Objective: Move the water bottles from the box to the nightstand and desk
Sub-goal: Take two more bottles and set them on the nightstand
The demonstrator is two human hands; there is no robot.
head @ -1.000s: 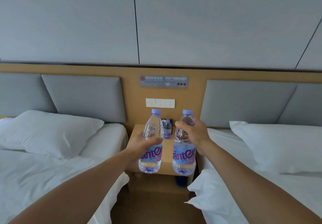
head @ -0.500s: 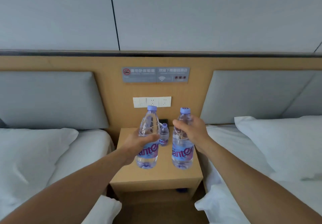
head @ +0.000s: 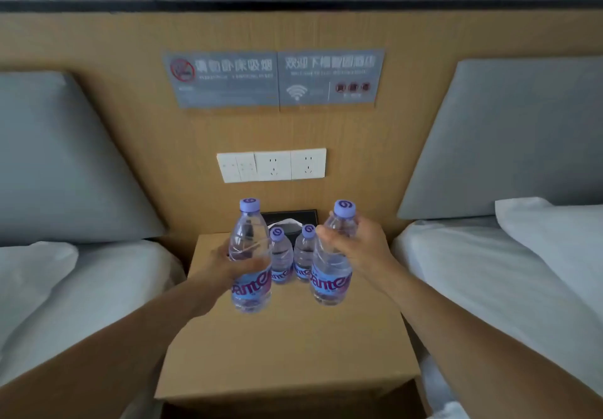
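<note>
over nightstand (head: 287,353) top, two hands each hold one water bottle, upright. left hand (head: 225,263) curls round left bottle (head: 250,252) at middle. right hand (head: 362,249) grips right bottle (head: 331,276) near neck. back left bottle (head: 281,257) and back right bottle (head: 302,252) stand at nightstand's far side. dark box (head: 290,218) at nightstand's far edge.

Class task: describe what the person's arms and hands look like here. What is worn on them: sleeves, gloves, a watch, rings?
Both hands are bare: the left hand and right hand wear no gloves. The left forearm and right forearm show no sleeve or cuff up to the frame's edge. No watch or bracelet on either wrist, no ring on the fingers in view.
</note>
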